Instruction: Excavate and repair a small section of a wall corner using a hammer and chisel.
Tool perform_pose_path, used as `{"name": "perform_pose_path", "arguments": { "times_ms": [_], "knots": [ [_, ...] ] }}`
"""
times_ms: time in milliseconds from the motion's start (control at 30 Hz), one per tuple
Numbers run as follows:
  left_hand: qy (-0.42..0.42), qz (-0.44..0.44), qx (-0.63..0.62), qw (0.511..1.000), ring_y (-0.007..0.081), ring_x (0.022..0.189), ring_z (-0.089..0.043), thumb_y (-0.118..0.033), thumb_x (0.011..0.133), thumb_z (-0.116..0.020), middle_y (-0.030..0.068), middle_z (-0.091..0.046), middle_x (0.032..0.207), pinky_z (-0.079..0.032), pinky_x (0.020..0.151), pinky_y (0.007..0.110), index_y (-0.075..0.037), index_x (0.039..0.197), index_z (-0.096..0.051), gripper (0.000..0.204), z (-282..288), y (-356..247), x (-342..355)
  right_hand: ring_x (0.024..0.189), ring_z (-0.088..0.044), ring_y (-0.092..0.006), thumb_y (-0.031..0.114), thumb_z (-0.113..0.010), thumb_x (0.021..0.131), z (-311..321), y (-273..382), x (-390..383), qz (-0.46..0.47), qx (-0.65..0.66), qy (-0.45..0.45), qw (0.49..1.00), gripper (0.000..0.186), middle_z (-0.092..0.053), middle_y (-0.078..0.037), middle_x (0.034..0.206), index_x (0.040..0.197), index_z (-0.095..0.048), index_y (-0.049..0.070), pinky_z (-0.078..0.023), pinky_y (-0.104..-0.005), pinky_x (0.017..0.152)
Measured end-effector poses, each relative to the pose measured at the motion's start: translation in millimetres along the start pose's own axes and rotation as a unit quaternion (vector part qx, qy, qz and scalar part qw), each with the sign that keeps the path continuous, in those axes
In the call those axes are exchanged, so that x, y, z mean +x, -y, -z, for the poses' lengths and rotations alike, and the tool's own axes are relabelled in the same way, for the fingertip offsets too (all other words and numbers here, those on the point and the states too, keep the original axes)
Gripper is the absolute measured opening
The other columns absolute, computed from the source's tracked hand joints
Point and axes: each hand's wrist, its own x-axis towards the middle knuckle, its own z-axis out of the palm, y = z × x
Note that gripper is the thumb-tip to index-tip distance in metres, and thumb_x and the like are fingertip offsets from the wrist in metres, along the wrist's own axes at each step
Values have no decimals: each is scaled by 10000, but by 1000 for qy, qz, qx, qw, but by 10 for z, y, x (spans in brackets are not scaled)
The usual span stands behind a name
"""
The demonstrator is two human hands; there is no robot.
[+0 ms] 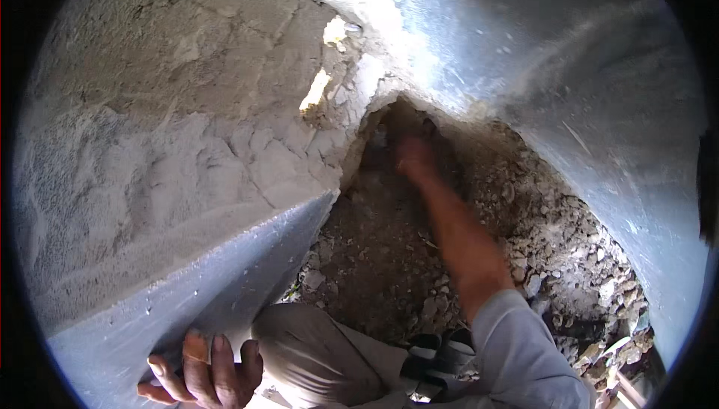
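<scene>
My right arm stretches forward over the rubble into a dark hollow (378, 139) in the corner between the walls. Deep in that hollow my right hand (414, 156) is blurred and in shadow; its fingers, and anything in them, do not show clearly. At the lower left, my left hand (206, 375) is raised with its fingers apart, holding nothing. It is by the smooth grey-blue face of the low wall (247, 259); whether it touches the surface I cannot tell. One finger has a tan wrapping on it.
Broken stones and dirt (577, 259) cover the ground right of my arm. A smooth blue-grey wall (622, 132) curves along the right. On the left, a rough plastered top (150, 139) has yellowish foam lumps (315, 89) near its corner. My bent knee (314, 341) is close below.
</scene>
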Motion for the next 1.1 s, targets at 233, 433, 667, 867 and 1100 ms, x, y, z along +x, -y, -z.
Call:
{"name": "perform_pose_path", "arguments": {
  "times_ms": [233, 433, 667, 867, 1100],
  "knots": [
    [17, -16, 4, 1000, 509, 1387, -264, -381, 919, -551, 212, -528, 1306, 21, 1136, 639, -21, 1211, -564, 463, 74, 42, 8, 931, -664, -364, 181, -573, 795, 216, -55, 19, 35, -25, -59, 997, 197, -691, -178, 948, 900, -707, 85, -529, -474, 856],
    [44, -15, 22, 999, 539, 1378, -252, -372, 907, -587, 222, -523, 1296, 34, 1117, 667, 0, 1190, -572, 468, 37, 24, -26, 931, -654, -393, 152, -555, 786, 230, 264, 35, -16, -21, 42, 999, 225, -681, -209, 997, 927, -711, 73, -531, -481, 820],
    [13, -15, -2, 1000, 532, 1375, -270, -388, 905, -583, 200, -544, 1265, 27, 1129, 647, -12, 1180, -598, 466, 52, 27, -43, 943, -672, -376, 55, -580, 782, 900, 195, -749, -75, -32, 19, 996, 166, -690, -210, 971, 871, -716, 21, -544, -491, 800],
    [-15, 22, -70, 997, 450, 1311, -428, -407, 892, -612, 137, -626, 1180, -70, 1127, 622, -67, 1167, -610, 438, -59, -75, -19, 830, -655, -413, 116, -601, 764, 1883, 433, -2030, -61, -63, 51, 995, 153, -658, -233, 801, 840, -683, 11, -521, -498, 771],
    [87, 18, -514, 853, 367, 1209, -556, -241, 824, -712, 161, -618, 1184, -316, 1052, 538, -48, 1174, -593, 417, -240, -629, 377, 655, -684, -309, 109, -607, 760, 2545, 1264, -2713, 234, -35, 1, 972, 117, -635, -168, 638, 682, -648, 33, -532, -427, 590]
  ]
}}
